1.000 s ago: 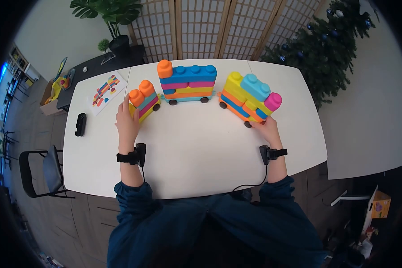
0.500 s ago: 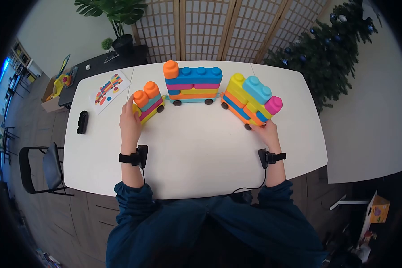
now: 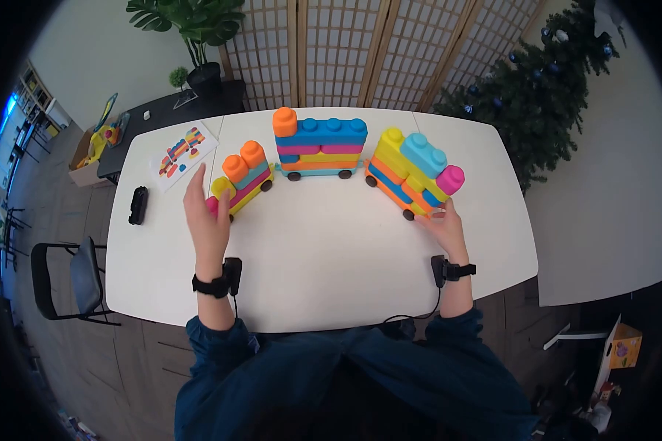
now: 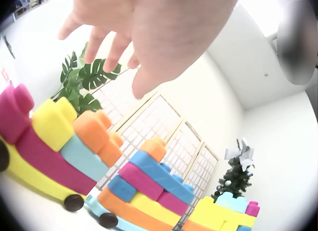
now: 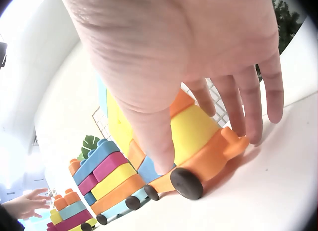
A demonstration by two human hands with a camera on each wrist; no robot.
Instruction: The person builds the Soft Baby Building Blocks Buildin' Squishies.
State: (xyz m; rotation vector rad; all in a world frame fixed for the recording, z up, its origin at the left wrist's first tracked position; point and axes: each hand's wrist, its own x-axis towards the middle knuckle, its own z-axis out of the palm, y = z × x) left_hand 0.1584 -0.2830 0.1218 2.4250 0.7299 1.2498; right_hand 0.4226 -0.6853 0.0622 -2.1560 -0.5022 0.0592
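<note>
Three wheeled block cars stand in an arc: a small left one (image 3: pixel 248 192), a long middle one (image 3: pixel 322 159) topped blue with an orange block, and a right one (image 3: pixel 396 163) with a pink block at its outer end. My left hand (image 3: pixel 209 228) is beside the small car's outer end; in the left wrist view this hand (image 4: pixel 159 32) hangs above the cars, fingers spread, holding nothing. My right hand (image 3: pixel 450 234) is at the right car's outer end. In the right wrist view, this hand (image 5: pixel 169 52) has its thumb against the car's side and its fingers extended beyond.
The white table (image 3: pixel 309 257) carries a printed picture sheet (image 3: pixel 182 156) and a black object (image 3: pixel 138 206) on the left. Behind stand a dark side table (image 3: pixel 154 121) with a plant, a lattice screen (image 3: pixel 335 59) and a decorated tree (image 3: pixel 544 95).
My left hand has come away from the small car and its fingers have spread, uncovering the yellow and pink blocks. My right hand's fingers have loosened at the right car.
</note>
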